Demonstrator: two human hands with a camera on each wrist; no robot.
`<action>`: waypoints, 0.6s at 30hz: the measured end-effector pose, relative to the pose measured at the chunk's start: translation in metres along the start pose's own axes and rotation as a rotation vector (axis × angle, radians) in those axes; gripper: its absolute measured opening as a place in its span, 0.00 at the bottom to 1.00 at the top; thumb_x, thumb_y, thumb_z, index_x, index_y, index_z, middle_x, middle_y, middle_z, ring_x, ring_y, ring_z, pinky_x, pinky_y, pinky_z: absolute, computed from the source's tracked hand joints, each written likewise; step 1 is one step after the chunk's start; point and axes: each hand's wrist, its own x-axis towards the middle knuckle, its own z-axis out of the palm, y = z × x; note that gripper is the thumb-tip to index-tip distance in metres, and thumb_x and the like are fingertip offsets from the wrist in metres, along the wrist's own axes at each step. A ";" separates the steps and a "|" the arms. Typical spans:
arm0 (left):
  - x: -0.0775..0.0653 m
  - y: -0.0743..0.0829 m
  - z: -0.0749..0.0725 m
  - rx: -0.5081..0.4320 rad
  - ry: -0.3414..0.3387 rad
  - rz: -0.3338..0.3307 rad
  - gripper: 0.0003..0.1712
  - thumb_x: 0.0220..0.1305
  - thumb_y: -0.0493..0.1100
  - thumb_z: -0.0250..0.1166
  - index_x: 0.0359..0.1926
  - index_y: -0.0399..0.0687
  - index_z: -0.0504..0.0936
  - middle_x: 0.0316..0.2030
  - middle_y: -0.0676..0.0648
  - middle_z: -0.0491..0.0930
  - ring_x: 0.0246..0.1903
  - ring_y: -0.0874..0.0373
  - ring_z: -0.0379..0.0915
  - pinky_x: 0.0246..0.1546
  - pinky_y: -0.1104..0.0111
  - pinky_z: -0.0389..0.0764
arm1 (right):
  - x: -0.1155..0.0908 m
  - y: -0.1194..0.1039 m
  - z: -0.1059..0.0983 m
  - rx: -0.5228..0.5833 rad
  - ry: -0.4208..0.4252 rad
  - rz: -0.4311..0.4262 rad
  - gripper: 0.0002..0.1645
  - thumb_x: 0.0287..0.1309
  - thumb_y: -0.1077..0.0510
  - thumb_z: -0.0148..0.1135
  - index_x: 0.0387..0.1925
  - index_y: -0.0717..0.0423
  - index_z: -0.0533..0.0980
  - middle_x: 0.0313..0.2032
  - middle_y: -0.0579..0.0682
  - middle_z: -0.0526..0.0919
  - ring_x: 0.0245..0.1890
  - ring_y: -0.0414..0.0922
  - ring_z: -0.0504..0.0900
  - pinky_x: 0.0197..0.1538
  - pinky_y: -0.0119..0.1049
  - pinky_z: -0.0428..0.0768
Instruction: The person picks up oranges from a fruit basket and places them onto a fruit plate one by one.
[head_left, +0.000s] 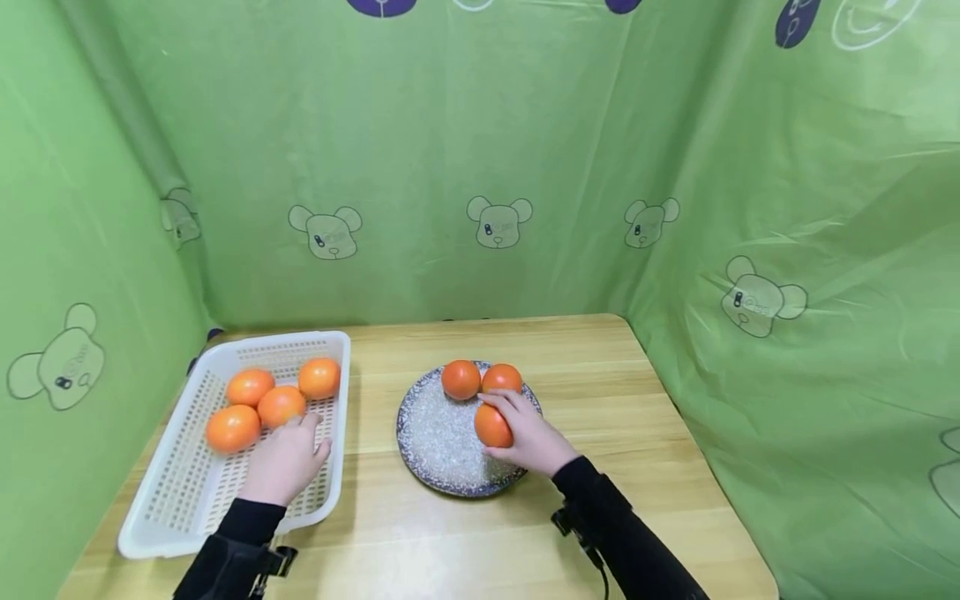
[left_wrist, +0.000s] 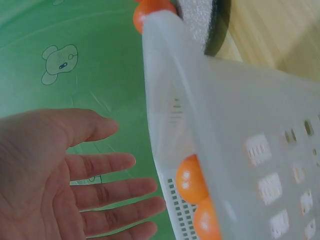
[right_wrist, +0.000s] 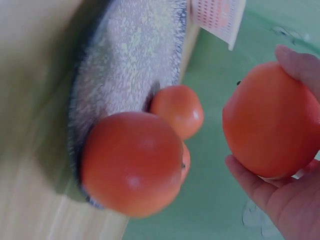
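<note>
My right hand grips an orange-red persimmon between thumb and fingers above the right side of a speckled grey plate. In the right wrist view the held persimmon is apart from the plate's large near persimmon; a smaller-looking one lies behind, and a sliver of another shows between. My left hand is over the white basket, near a persimmon. Its fingers look extended in the left wrist view, with nothing in the palm.
Several persimmons lie in the basket, including one at its back right. Basket and plate stand side by side on a wooden table. Green patterned curtain surrounds the table's back and sides.
</note>
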 end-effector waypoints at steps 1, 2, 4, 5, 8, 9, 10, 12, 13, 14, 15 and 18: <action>0.000 0.000 0.000 -0.006 -0.007 -0.004 0.22 0.52 0.43 0.65 0.43 0.29 0.74 0.31 0.34 0.76 0.24 0.40 0.75 0.20 0.52 0.73 | 0.008 0.001 0.004 -0.018 -0.026 -0.004 0.46 0.41 0.49 0.72 0.64 0.47 0.63 0.60 0.51 0.64 0.58 0.50 0.66 0.51 0.44 0.74; -0.001 0.001 0.000 -0.011 -0.013 -0.006 0.22 0.53 0.43 0.64 0.43 0.29 0.74 0.31 0.33 0.76 0.25 0.40 0.75 0.21 0.52 0.73 | 0.016 0.003 0.008 -0.034 -0.056 -0.008 0.45 0.41 0.49 0.72 0.63 0.47 0.64 0.60 0.51 0.64 0.58 0.49 0.67 0.51 0.44 0.75; -0.001 0.002 0.000 -0.017 -0.020 -0.011 0.22 0.53 0.43 0.64 0.44 0.30 0.74 0.32 0.33 0.76 0.26 0.40 0.75 0.22 0.52 0.73 | 0.030 0.007 0.018 -0.063 -0.117 -0.009 0.45 0.42 0.49 0.72 0.63 0.46 0.64 0.59 0.51 0.65 0.57 0.49 0.68 0.49 0.43 0.75; -0.001 0.002 0.000 -0.019 -0.027 -0.011 0.22 0.54 0.43 0.64 0.44 0.30 0.74 0.33 0.33 0.76 0.27 0.41 0.75 0.22 0.52 0.74 | 0.035 0.009 0.023 -0.073 -0.149 -0.006 0.45 0.42 0.49 0.72 0.63 0.46 0.64 0.59 0.51 0.66 0.57 0.48 0.68 0.48 0.42 0.76; -0.002 0.005 0.000 -0.024 -0.057 -0.020 0.22 0.55 0.44 0.63 0.45 0.30 0.74 0.34 0.33 0.76 0.28 0.40 0.76 0.25 0.51 0.75 | 0.047 0.015 0.036 -0.113 -0.225 0.004 0.44 0.42 0.48 0.72 0.63 0.46 0.64 0.58 0.51 0.66 0.56 0.48 0.70 0.47 0.42 0.75; -0.002 0.006 0.000 -0.026 -0.067 -0.024 0.22 0.55 0.44 0.63 0.45 0.30 0.74 0.35 0.33 0.77 0.29 0.41 0.76 0.25 0.51 0.75 | 0.049 0.017 0.040 -0.126 -0.245 0.004 0.44 0.42 0.48 0.72 0.63 0.47 0.64 0.58 0.52 0.66 0.55 0.49 0.70 0.48 0.43 0.75; -0.002 0.007 0.000 -0.031 -0.084 -0.028 0.23 0.56 0.44 0.63 0.46 0.30 0.74 0.35 0.33 0.77 0.30 0.40 0.76 0.26 0.51 0.75 | 0.050 0.019 0.043 -0.135 -0.260 0.005 0.44 0.43 0.48 0.72 0.63 0.47 0.64 0.58 0.53 0.66 0.56 0.49 0.70 0.49 0.43 0.74; -0.003 0.008 0.000 -0.038 -0.100 -0.039 0.23 0.56 0.45 0.63 0.47 0.30 0.74 0.37 0.33 0.77 0.32 0.40 0.76 0.28 0.50 0.75 | 0.053 0.021 0.048 -0.164 -0.274 -0.006 0.43 0.43 0.48 0.71 0.62 0.48 0.65 0.58 0.54 0.66 0.56 0.50 0.70 0.50 0.44 0.74; -0.003 0.009 -0.001 -0.042 -0.107 -0.044 0.23 0.56 0.45 0.62 0.47 0.30 0.74 0.37 0.33 0.77 0.33 0.40 0.76 0.29 0.50 0.75 | 0.054 0.022 0.051 -0.180 -0.280 -0.019 0.42 0.44 0.48 0.71 0.61 0.49 0.65 0.58 0.55 0.66 0.55 0.51 0.71 0.50 0.43 0.73; -0.003 0.009 -0.002 -0.045 -0.112 -0.048 0.23 0.56 0.45 0.62 0.47 0.30 0.74 0.37 0.33 0.77 0.34 0.39 0.76 0.30 0.50 0.75 | 0.055 0.024 0.053 -0.198 -0.285 -0.030 0.41 0.44 0.48 0.71 0.60 0.50 0.66 0.57 0.55 0.67 0.55 0.50 0.71 0.51 0.43 0.73; -0.003 0.009 -0.002 -0.048 -0.117 -0.053 0.23 0.57 0.45 0.62 0.48 0.31 0.74 0.38 0.33 0.77 0.35 0.39 0.76 0.30 0.50 0.75 | 0.056 0.025 0.056 -0.223 -0.287 -0.044 0.40 0.44 0.48 0.70 0.60 0.51 0.67 0.57 0.55 0.68 0.54 0.50 0.71 0.50 0.42 0.74; -0.004 0.009 -0.003 -0.052 -0.120 -0.061 0.23 0.57 0.45 0.62 0.48 0.32 0.75 0.39 0.34 0.77 0.36 0.39 0.76 0.30 0.49 0.76 | 0.058 0.029 0.062 -0.289 -0.286 -0.067 0.38 0.43 0.47 0.69 0.58 0.52 0.69 0.55 0.54 0.69 0.53 0.49 0.71 0.49 0.41 0.74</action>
